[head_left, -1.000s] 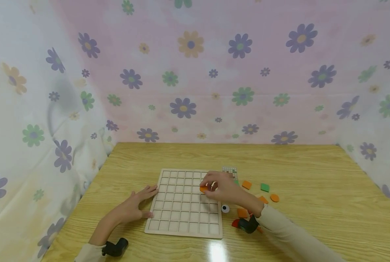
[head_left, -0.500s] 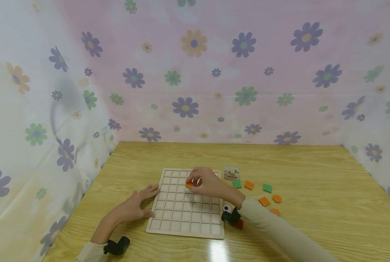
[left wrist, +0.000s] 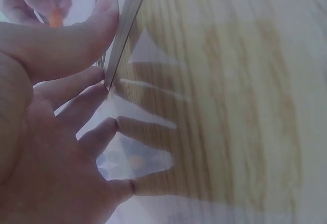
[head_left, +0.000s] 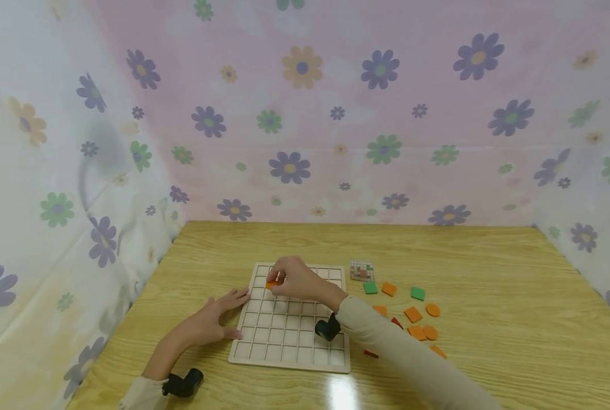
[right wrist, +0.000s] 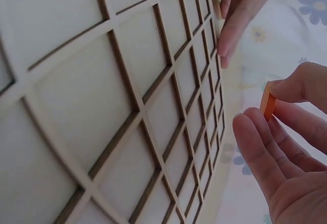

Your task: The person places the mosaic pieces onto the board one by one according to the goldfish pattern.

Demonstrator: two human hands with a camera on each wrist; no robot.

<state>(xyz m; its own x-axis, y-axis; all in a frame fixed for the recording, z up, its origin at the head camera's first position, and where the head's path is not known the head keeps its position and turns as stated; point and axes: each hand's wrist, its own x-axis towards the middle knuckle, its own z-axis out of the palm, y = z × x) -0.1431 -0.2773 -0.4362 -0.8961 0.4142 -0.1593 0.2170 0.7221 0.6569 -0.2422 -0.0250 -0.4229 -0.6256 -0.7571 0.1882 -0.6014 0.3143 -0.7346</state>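
Observation:
A pale wooden grid board (head_left: 289,336) with square recesses lies on the table. My right hand (head_left: 299,280) is over its far left part and pinches a small orange tile (head_left: 271,283) between thumb and fingers. In the right wrist view that orange tile (right wrist: 267,101) is held on edge, apart from the grid (right wrist: 153,91). My left hand (head_left: 209,322) lies at the board's left edge with fingers spread. The left wrist view shows its thumb and fingertips against the board's side (left wrist: 125,35).
Right of the board lie loose pieces: orange squares (head_left: 413,314), orange rounds (head_left: 433,310), green squares (head_left: 417,294) and a red piece (head_left: 397,323). A small patterned grid card (head_left: 362,271) lies by the board's far right corner. Flowered cloth (head_left: 335,131) hangs behind the table.
My right hand has moved left across the board with the orange tile, from its right side to its far left part. My left hand stays at the left edge.

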